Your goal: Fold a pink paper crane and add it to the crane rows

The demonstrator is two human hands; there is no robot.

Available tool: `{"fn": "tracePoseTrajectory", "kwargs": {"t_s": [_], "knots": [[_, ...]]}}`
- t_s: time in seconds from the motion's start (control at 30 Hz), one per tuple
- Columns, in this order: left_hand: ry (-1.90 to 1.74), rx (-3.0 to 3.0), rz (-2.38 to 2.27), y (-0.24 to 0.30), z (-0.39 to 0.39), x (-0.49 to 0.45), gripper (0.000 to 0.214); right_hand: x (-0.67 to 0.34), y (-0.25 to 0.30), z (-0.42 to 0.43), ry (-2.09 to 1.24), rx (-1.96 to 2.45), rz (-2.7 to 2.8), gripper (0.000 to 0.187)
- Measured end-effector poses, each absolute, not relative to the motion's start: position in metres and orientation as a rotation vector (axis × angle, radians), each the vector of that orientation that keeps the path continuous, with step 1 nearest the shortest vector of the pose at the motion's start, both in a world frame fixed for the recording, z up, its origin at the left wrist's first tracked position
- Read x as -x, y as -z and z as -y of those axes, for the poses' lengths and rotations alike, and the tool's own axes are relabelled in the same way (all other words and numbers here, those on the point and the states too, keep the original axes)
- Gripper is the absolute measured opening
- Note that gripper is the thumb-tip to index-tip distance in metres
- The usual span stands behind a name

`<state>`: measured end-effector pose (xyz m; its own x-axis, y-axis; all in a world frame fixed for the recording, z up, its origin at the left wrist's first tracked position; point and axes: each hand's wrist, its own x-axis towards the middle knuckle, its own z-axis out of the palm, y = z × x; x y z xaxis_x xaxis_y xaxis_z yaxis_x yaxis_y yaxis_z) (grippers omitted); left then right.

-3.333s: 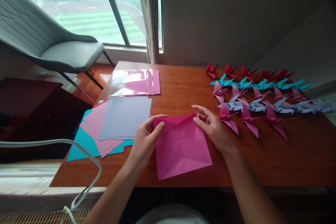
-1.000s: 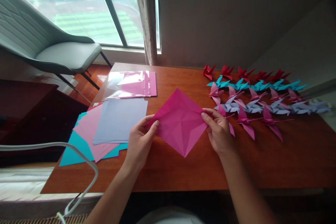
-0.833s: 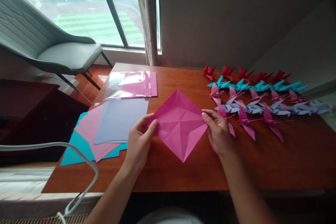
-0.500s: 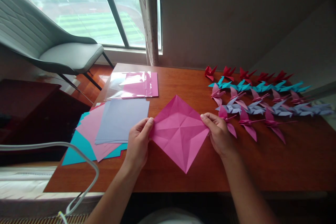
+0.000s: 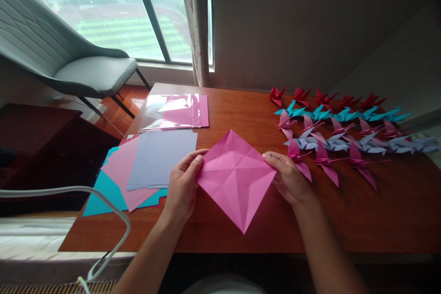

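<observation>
A square of magenta origami paper (image 5: 236, 179), marked with crossing creases, is held spread out like a diamond over the table. My left hand (image 5: 184, 179) pinches its left corner, thumb on top. At the right corner, my right hand (image 5: 287, 177) grips it the same way, fingers underneath. One corner of the paper points toward me and the opposite one toward the wall. Just beyond my right hand stands a magenta paper crane (image 5: 299, 161), the leftmost in the nearest row.
Rows of folded cranes in red, turquoise (image 5: 320, 113), pink and pale lilac (image 5: 336, 142) line the table's right side. On the left lie loose lilac sheets (image 5: 161, 161) over pink and turquoise ones, and a clear plastic packet (image 5: 172, 110). A white cable (image 5: 117, 211) loops at lower left.
The magenta paper has tilted slightly and its near corner has come a little closer to me. Both hands keep their hold on its side corners.
</observation>
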<state>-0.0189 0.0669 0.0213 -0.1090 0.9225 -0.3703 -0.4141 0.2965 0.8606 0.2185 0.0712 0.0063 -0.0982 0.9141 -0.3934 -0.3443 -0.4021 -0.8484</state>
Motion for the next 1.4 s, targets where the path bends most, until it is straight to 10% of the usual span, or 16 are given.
{"fn": "tracePoseTrajectory", "kwargs": {"t_s": [1.1, 1.4], "knots": [[-1.239, -0.607, -1.197, -0.019, -0.064, 0.019, 0.036, -0.205, -0.033, -0.056, -1.629, 1.026, 1.006, 0.089], [-1.238, -0.667, -1.215, -0.013, -0.061, 0.021, 0.038, -0.209, -0.018, -0.058, -1.574, 1.025, 1.037, 0.067]]}}
